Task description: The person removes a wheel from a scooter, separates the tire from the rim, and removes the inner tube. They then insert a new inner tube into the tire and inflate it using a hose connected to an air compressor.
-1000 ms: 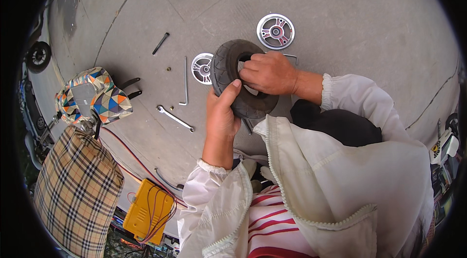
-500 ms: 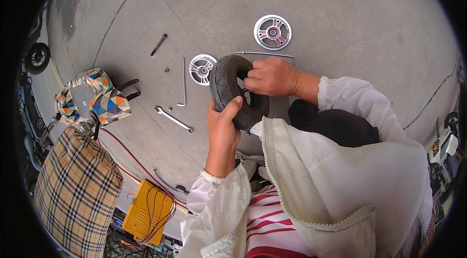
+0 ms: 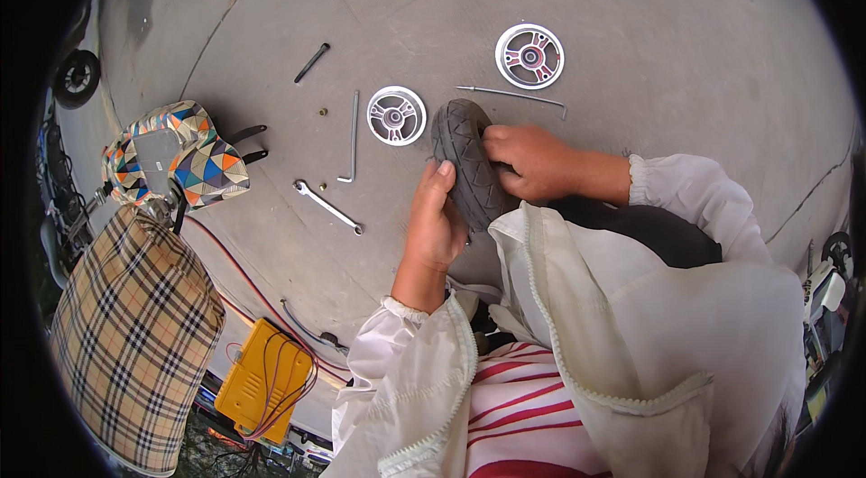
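Note:
A small black rubber tire (image 3: 466, 162) stands upright between my hands, its tread turned toward the left. My left hand (image 3: 435, 224) grips the near left side, thumb lying on the tread. On the other side, my right hand (image 3: 530, 160) is closed at the tire's opening, fingertips hidden inside it. Just left of the tire lies a silver wheel rim half (image 3: 396, 115). Another silver rim half (image 3: 529, 56) with reddish spokes rests farther off on the right. Between that rim and my right hand is a long bent metal rod (image 3: 514, 95).
Left on the concrete lie a combination wrench (image 3: 327, 207), an L-shaped rod (image 3: 353, 137), a dark bolt (image 3: 312, 62) and small brass-coloured nuts (image 3: 323, 111). Further left are a patterned cover (image 3: 212, 173) with two dark levers, a plaid cover (image 3: 135, 343), a yellow box (image 3: 262, 379) and red hoses (image 3: 271, 298).
The tire has turned so its tread now faces me more and its opening shows less. My right hand has reached deeper into the opening. The whole view has shifted slightly.

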A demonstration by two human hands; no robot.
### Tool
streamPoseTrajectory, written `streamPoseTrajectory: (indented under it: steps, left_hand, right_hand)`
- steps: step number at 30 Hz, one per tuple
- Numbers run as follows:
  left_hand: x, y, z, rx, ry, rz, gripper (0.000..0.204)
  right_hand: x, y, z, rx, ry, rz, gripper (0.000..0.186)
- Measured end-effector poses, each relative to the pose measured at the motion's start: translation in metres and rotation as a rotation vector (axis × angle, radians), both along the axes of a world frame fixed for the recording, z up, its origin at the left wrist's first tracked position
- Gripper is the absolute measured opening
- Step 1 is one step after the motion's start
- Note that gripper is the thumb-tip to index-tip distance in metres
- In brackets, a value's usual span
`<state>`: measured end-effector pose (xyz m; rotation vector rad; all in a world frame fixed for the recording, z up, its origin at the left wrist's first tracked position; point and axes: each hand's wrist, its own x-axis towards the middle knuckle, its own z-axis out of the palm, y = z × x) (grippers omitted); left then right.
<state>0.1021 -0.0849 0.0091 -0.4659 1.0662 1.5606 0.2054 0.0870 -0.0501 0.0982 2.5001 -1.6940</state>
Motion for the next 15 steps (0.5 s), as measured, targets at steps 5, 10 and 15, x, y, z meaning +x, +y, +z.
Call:
streamPoseTrajectory:
  steps: [5,10,15]
  left_hand:
    - [-0.01,0.011,0.02,0.127,0.096,-0.063,0.053]
    - [-0.021,0.014,0.035,0.052,0.221,-0.201,0.055]
    - [-0.024,0.008,0.04,-0.043,0.293,-0.27,0.05]
  right_hand:
    - [0.003,0.026,0.03,-1.286,-0.429,-0.176,0.054]
    - [-0.005,0.022,0.042,-1.397,-0.415,-0.128,0.057]
    - [-0.011,0.021,0.046,-1.435,-0.478,-0.114,0.056]
